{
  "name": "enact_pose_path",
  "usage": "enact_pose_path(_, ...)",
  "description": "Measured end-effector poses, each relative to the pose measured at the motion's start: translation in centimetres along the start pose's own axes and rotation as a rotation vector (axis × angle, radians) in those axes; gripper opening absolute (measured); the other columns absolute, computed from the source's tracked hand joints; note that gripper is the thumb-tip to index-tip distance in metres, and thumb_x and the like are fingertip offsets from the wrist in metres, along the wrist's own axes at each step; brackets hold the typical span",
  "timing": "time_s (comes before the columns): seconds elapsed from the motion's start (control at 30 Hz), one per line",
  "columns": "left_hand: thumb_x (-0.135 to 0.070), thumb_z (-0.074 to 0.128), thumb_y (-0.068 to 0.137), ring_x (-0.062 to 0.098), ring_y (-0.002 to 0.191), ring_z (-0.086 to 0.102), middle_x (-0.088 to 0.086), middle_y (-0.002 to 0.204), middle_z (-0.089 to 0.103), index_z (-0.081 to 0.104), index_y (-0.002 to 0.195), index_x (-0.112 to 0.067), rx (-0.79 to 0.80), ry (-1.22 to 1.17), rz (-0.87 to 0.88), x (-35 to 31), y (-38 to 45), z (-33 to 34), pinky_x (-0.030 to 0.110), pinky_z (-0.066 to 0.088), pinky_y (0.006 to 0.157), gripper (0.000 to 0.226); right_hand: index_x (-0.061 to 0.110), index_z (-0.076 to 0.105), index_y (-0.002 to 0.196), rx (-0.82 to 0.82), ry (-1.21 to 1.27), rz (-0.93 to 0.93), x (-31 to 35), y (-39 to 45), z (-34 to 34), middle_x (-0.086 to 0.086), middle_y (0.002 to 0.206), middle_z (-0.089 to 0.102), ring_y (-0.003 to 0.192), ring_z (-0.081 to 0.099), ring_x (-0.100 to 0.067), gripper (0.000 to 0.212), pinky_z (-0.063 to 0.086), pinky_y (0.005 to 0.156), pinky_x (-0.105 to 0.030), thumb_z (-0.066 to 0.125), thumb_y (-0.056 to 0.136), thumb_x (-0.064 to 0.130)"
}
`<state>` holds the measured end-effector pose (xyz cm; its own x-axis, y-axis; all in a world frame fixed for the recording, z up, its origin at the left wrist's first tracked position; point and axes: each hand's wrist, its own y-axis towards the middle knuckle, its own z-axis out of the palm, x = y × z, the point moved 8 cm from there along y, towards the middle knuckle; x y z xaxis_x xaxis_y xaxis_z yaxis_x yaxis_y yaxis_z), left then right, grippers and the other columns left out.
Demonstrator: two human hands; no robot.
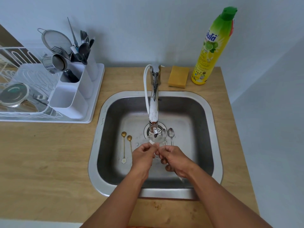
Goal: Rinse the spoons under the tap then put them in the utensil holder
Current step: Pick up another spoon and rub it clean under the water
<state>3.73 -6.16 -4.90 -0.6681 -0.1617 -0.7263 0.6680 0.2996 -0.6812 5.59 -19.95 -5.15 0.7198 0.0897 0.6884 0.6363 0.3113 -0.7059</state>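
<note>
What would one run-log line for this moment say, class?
step: rinsing | left hand + right hand: holding pale spoon under tap | sink: two gold spoons, two silver spoons waiting

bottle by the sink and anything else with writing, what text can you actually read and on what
"700" with a blurred unit after it: bottom of the yellow dish soap bottle.
Blue brand word on the same bottle: non-Latin script, not readable for certain.
Small print lower on its label: too small to read.
Nothing else carries text.
</note>
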Motion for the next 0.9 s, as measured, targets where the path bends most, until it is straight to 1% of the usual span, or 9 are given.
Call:
enact_pose_path(0.13, -0.045, 0.082, 0.087, 0.009, 0.056, 0.062, -0.005, 0.059, 0.067, 0.069, 0.078, -0.016, -0.109, -0.049, -0.041, -0.6, 0.2, -0.1, 0.026, 0.043, 0.051, 0.033, 0.013, 0.075, 0.09, -0.028, -0.054, -0.032, 0.1, 0.0, 0.2, 0.004, 0.067, 0.054, 0.054, 0.041, -0.008, 0.023, 0.024, 0.047, -0.023, 0.061, 0.103, 0.025)
enact_pose_path(0.27, -0.054, 0.057, 0.102, 0.014, 0.055, 0.061, -0.004, 0.058, 0.066, 0.064, 0.072, -0.016, -0.177, -0.05, -0.081, -1.5, 0.4, -0.4, 0.027, 0.039, 0.051, 0.049, 0.013, 0.073, 0.09, -0.045, -0.036, -0.035, 0.6, -0.1, 0.4, 0.004, 0.066, 0.051, 0.052, 0.038, -0.009, 0.025, 0.023, 0.046, -0.023, 0.056, 0.105, 0.023)
enact_pose_path(0.37, -0.057, 0.04, 0.108, 0.013, 0.07, 0.071, -0.001, 0.088, 0.08, 0.073, 0.093, -0.014, -0.064, -0.001, -0.084, -1.6, 0.5, 0.0, 0.031, 0.044, 0.058, 0.056, 0.013, 0.07, 0.093, -0.012, 0.07, 0.01, 0.6, -0.3, 0.9, 0.004, 0.064, 0.048, 0.051, 0.035, -0.008, 0.026, 0.024, 0.048, -0.025, 0.053, 0.107, 0.026)
enact_pose_path(0.47, -0.051, 0.05, 0.107, 0.005, 0.075, 0.072, -0.003, 0.1, 0.082, 0.076, 0.108, -0.02, 0.073, 0.008, -0.01, -1.2, 0.0, 0.3, 0.032, 0.047, 0.066, 0.04, 0.013, 0.067, 0.097, 0.037, 0.161, 0.072, 0.4, -0.6, 1.4, 0.005, 0.063, 0.047, 0.052, 0.033, -0.008, 0.027, 0.025, 0.048, -0.023, 0.051, 0.109, 0.032)
enact_pose_path(0.53, -0.044, 0.068, 0.1, 0.001, 0.073, 0.072, -0.005, 0.097, 0.082, 0.074, 0.113, -0.024, 0.071, 0.004, 0.029, -0.9, -0.3, 0.0, 0.029, 0.048, 0.067, 0.025, 0.013, 0.066, 0.096, 0.064, 0.184, 0.091, 0.2, -0.7, 1.7, 0.005, 0.063, 0.046, 0.051, 0.032, -0.008, 0.028, 0.027, 0.046, -0.021, 0.051, 0.109, 0.033)
enact_pose_path(0.63, -0.043, 0.081, 0.089, -0.001, 0.065, 0.07, -0.005, 0.087, 0.082, 0.073, 0.107, -0.023, 0.007, -0.042, 0.035, -0.7, -0.1, -0.4, 0.029, 0.048, 0.065, 0.028, 0.012, 0.064, 0.096, 0.085, 0.171, 0.106, 0.2, -0.7, 1.9, 0.005, 0.062, 0.046, 0.05, 0.033, -0.008, 0.027, 0.029, 0.045, -0.02, 0.052, 0.109, 0.033)
enact_pose_path(0.73, -0.047, 0.076, 0.092, -0.001, 0.055, 0.065, -0.007, 0.068, 0.075, 0.074, 0.092, -0.019, -0.058, -0.026, 0.061, -1.4, 0.2, -0.4, 0.03, 0.048, 0.064, 0.028, 0.012, 0.063, 0.095, 0.094, 0.171, 0.114, 0.3, -0.6, 1.7, 0.005, 0.062, 0.046, 0.049, 0.033, -0.007, 0.028, 0.029, 0.043, -0.02, 0.05, 0.109, 0.033)
enact_pose_path(0.83, -0.054, 0.06, 0.101, 0.008, 0.056, 0.062, -0.005, 0.058, 0.069, 0.07, 0.075, -0.018, -0.156, -0.05, 0.048, -2.4, 0.3, -0.4, 0.031, 0.046, 0.059, 0.045, 0.013, 0.062, 0.093, 0.094, 0.157, 0.112, 0.7, -0.4, 1.6, 0.006, 0.061, 0.045, 0.048, 0.032, -0.007, 0.027, 0.028, 0.042, -0.02, 0.049, 0.109, 0.032)
enact_pose_path(0.9, -0.059, 0.052, 0.103, 0.012, 0.059, 0.061, -0.003, 0.059, 0.069, 0.071, 0.074, -0.018, -0.165, -0.052, 0.034, -3.0, 0.3, -0.3, 0.032, 0.046, 0.057, 0.054, 0.013, 0.061, 0.094, 0.103, 0.178, 0.111, 1.0, -0.4, 1.7, 0.005, 0.061, 0.045, 0.047, 0.032, -0.007, 0.026, 0.029, 0.042, -0.019, 0.049, 0.109, 0.03)
